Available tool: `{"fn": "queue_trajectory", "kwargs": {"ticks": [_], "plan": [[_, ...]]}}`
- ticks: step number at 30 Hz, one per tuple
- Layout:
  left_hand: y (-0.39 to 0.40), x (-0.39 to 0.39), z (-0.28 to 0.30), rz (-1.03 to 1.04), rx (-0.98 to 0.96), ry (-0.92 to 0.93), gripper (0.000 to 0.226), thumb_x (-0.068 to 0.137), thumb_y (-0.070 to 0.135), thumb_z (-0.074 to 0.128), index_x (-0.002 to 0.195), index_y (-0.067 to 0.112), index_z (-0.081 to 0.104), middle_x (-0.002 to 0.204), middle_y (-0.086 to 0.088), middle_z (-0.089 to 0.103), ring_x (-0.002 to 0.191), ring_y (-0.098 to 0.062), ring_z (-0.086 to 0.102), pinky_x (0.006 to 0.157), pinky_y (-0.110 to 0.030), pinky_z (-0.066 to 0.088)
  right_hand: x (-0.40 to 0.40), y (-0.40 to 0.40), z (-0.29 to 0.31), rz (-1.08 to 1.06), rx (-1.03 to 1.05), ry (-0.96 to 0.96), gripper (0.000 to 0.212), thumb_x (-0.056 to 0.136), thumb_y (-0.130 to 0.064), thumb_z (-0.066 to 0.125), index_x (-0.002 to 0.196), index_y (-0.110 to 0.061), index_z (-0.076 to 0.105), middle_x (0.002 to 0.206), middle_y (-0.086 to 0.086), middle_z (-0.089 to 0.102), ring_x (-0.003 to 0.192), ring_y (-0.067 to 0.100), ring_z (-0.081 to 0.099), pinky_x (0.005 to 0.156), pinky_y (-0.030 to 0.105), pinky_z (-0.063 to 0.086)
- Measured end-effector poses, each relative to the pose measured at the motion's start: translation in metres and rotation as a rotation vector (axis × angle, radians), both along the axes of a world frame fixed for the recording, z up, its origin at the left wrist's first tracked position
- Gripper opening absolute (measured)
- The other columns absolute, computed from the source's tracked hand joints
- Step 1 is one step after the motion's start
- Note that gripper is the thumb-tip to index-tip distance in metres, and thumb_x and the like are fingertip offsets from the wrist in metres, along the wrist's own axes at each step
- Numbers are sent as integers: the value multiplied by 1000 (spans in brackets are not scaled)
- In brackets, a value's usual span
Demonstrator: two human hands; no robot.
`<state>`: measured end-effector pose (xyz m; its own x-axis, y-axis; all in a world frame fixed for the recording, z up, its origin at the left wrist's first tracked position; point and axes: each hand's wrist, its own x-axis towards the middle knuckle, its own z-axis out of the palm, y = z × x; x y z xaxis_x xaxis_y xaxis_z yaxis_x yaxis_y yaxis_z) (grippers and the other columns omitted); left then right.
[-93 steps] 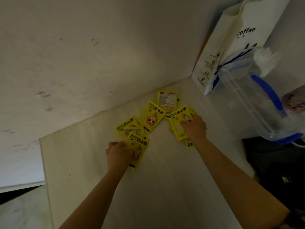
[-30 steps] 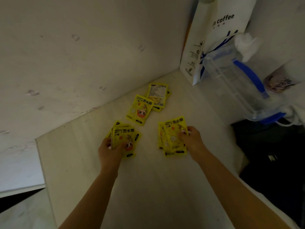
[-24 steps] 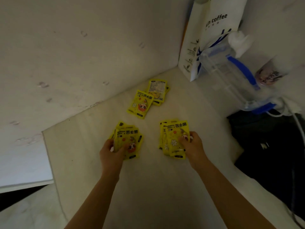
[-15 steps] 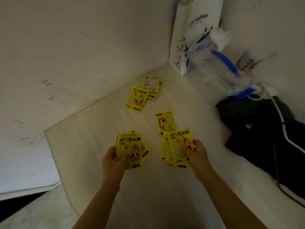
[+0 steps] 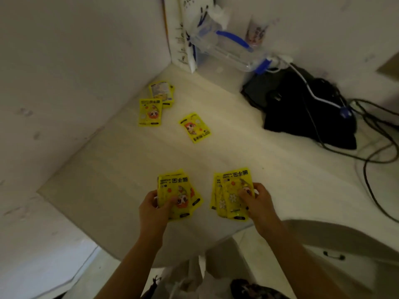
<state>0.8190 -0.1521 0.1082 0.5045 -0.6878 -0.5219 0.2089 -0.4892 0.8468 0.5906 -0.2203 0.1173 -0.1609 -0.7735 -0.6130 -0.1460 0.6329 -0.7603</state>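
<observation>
My left hand [image 5: 154, 209] grips a small stack of yellow hand-warmer packets [image 5: 176, 190] near the table's front edge. My right hand [image 5: 258, 201] grips a second stack of the same yellow packets [image 5: 232, 188] beside it. A single packet [image 5: 195, 127] lies loose in the middle of the white table [image 5: 248, 158]. Further back lie another packet [image 5: 150, 112] face up and a small pile of packets [image 5: 162, 92] close to the wall corner.
A white paper bag [image 5: 181, 29] stands in the back corner, with a clear plastic box with a blue handle [image 5: 224, 46] leaning next to it. A black bag [image 5: 302, 108] and cables [image 5: 371, 147] lie at the right. Walls bound the left and back.
Both hands pulled their packet stacks back toward the table's front edge. One packet dropped from the right stack and stayed on the table. The view tilted down and right.
</observation>
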Motion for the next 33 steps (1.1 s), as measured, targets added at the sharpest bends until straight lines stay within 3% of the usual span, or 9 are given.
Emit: {"fn": "queue_trajectory", "kwargs": {"ticks": [2,9,13,17,19,22,26,33], "plan": [[11,-3,2,-66,2,-4,23,79,4,73,98,11,64,89,-10,72,76,-24,71,62,-36,59,-4,25,2,-59,-1,-8,20,88,-12,61,108,-13,55,105,12,65,91,28,66,74,42,57],[36,-34,6,-284,22,-30,21,79,6,74,93,18,65,88,-8,71,78,-23,71,62,-35,58,-39,104,11,-269,-13,-16,14,86,-7,60,90,-19,55,94,11,66,89,32,66,81,55,56],[45,-63,7,-398,-1,-94,23,77,4,75,87,22,65,83,-5,69,73,-20,68,54,-25,56,-68,146,9,-379,-3,-5,14,85,-9,63,95,-17,56,101,16,67,94,37,66,83,58,54],[63,-99,2,-521,8,-133,24,73,8,78,92,14,67,84,-9,72,76,-25,69,65,-39,57,-100,192,6,-482,11,-42,16,85,-10,63,95,-19,56,103,16,67,96,39,66,84,60,53],[77,-121,3,-571,-2,-132,23,71,8,79,89,15,66,82,-8,72,73,-24,68,63,-36,55,-117,217,4,-529,3,-57,15,85,-8,62,96,-16,56,101,17,67,96,41,66,83,62,53],[102,-158,5,-643,-6,-149,25,65,16,82,85,17,66,80,-4,71,70,-19,67,63,-32,53,-146,258,3,-587,-7,-49,15,85,-8,63,91,-19,56,97,15,67,94,40,66,83,61,53],[147,-210,3,-718,8,-169,24,73,14,79,92,14,65,84,-2,71,75,-18,67,62,-30,52,-189,319,4,-669,-11,-72,16,87,-6,61,91,-19,53,91,9,65,86,33,64,85,57,53],[224,-311,0,-856,3,-94,20,75,11,77,87,18,63,88,-7,72,78,-22,69,69,-34,55,-263,423,5,-855,-17,-67,18,88,-8,62,101,-12,52,91,10,65,79,27,64,78,47,55]]}}
